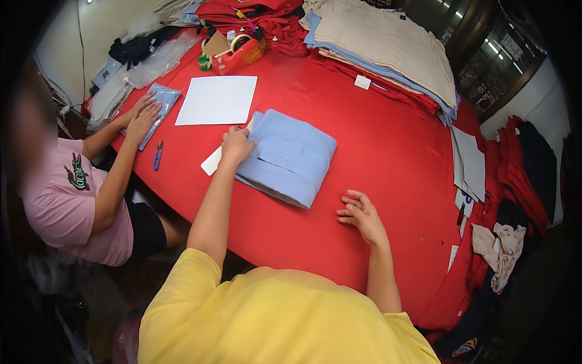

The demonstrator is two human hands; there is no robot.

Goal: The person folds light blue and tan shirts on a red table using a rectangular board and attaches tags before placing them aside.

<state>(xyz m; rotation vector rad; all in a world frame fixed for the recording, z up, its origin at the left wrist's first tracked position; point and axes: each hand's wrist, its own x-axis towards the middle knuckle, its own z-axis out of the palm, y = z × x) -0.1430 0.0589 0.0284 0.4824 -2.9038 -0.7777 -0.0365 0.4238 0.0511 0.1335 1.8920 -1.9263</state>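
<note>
A folded light blue garment [291, 155] lies on the red-covered table in front of me. The edge of a white card [211, 162] sticks out from its left side. My left hand [237, 147] is closed over this card edge, fingers against the garment's left border; the fingertips are partly hidden. To the right of the garment, my right hand [362, 217] hovers near the table, empty, with its fingers bent and apart. A flat white sheet [216, 101] lies just beyond my left hand.
At the left, a co-worker's hands [144, 114] press on a bagged blue garment [160, 109]. Thread snips [158, 155] lie nearby. A red tape dispenser [233, 57] stands farther back. Stacked beige and blue garments [382, 45] fill the far right, with papers [468, 164] along the right edge.
</note>
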